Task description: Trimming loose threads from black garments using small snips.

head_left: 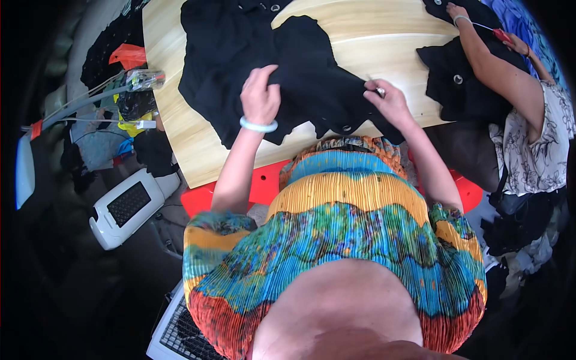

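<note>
Black fabric [300, 66] with a ragged outline lies spread over the wooden tabletop [378, 54]. Small shiny metal rings show on it, one of them a ring [346, 128] near the lower edge. Over the left part of the cloth is my left hand [260, 99], its thumb and fingers apart and nothing in them. A pale bracelet circles that wrist. My right hand [390, 103] is at the cloth's right side, fingers pinched round a small metallic thing [380, 92] too little to make out.
At the right a co-worker's hands [457, 12] work on another black piece [462, 78] with a red-handled tool [503, 36]. A hose [90, 108] and plastic bottle [146, 79] reach the table's left edge. A white appliance [129, 207] stands lower left. Red stools [264, 186] are under the table.
</note>
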A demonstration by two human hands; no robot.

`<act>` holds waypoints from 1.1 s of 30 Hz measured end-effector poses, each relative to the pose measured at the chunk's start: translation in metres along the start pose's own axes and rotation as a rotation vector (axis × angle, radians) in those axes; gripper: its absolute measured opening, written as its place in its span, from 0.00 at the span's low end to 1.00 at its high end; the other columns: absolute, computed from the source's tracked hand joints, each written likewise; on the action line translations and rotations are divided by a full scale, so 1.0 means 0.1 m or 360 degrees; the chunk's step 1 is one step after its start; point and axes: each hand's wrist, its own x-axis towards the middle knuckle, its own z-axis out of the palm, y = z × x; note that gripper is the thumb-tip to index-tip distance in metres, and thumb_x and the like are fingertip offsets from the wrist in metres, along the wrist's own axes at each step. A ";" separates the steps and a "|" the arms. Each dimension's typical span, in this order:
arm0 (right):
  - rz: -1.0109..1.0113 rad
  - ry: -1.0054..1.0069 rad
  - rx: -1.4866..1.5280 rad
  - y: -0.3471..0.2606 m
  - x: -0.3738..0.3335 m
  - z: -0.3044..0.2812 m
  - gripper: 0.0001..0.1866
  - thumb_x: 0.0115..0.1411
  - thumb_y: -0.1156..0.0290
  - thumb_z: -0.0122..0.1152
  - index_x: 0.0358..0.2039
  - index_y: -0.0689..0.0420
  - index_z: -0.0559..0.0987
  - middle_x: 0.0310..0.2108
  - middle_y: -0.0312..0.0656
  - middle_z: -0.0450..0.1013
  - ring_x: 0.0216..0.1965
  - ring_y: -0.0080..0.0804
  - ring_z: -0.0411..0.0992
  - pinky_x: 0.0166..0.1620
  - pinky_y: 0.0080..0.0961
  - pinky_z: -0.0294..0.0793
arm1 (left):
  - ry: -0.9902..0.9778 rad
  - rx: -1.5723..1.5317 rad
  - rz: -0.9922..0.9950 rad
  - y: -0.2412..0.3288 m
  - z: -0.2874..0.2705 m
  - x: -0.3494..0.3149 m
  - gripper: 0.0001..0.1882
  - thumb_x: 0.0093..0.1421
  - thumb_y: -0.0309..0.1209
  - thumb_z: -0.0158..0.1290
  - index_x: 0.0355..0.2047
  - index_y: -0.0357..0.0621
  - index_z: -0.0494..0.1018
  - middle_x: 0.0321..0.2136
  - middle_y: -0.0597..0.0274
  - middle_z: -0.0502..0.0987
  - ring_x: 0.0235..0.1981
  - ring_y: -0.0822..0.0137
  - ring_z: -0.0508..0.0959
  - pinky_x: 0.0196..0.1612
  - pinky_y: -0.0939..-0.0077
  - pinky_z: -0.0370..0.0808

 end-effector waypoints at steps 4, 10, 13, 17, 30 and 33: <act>-0.0094 -0.0017 -0.0215 -0.10 0.19 0.06 0.19 0.44 0.67 0.56 0.39 0.58 0.70 0.38 0.43 0.69 0.41 0.35 0.67 0.43 0.21 0.64 | 0.0360 -0.0014 -0.0231 0.13 -0.44 -0.17 0.17 0.39 0.14 0.38 0.30 0.37 0.69 0.23 0.57 0.69 0.24 0.65 0.71 0.29 0.79 0.67; -0.0138 -0.0298 0.0230 -0.33 0.17 0.51 0.22 0.46 0.66 0.58 0.42 0.58 0.67 0.40 0.43 0.68 0.42 0.30 0.66 0.44 0.21 0.64 | 0.0473 -0.0368 -0.0514 0.13 -0.66 -0.33 0.14 0.42 0.16 0.41 0.31 0.36 0.69 0.28 0.58 0.72 0.30 0.70 0.71 0.36 0.82 0.67; -0.0427 -0.0435 0.0400 -0.67 -0.04 0.50 0.23 0.46 0.65 0.59 0.42 0.58 0.67 0.40 0.43 0.68 0.42 0.30 0.66 0.43 0.21 0.64 | 0.0412 -0.0224 -0.0447 0.17 -0.77 -0.20 0.12 0.41 0.18 0.44 0.29 0.36 0.70 0.27 0.60 0.72 0.30 0.74 0.71 0.35 0.84 0.66; -0.0173 -0.0383 0.0272 -0.51 0.02 0.59 0.17 0.45 0.71 0.59 0.36 0.62 0.70 0.26 0.41 0.71 0.29 0.22 0.68 0.31 0.18 0.67 | 0.0204 0.0080 0.0231 0.35 -0.70 0.46 0.10 0.39 0.23 0.48 0.25 0.42 0.72 0.24 0.60 0.74 0.19 0.62 0.73 0.25 0.80 0.69; -0.0139 0.0205 -0.0107 0.04 0.15 0.08 0.14 0.46 0.70 0.56 0.35 0.57 0.70 0.29 0.41 0.70 0.26 0.28 0.70 0.32 0.20 0.68 | -0.0225 0.0322 -0.0499 -0.32 0.50 -0.41 0.02 0.46 0.27 0.48 0.23 0.43 0.68 0.21 0.53 0.72 0.24 0.52 0.72 0.26 0.64 0.69; -0.0495 -0.0221 -0.0260 -0.11 0.09 0.51 0.20 0.43 0.66 0.60 0.39 0.55 0.69 0.36 0.43 0.67 0.32 0.32 0.70 0.31 0.23 0.71 | -0.0190 0.0193 -0.0679 -0.34 0.69 -0.67 0.05 0.47 0.25 0.46 0.26 0.41 0.69 0.27 0.51 0.71 0.28 0.52 0.72 0.31 0.64 0.69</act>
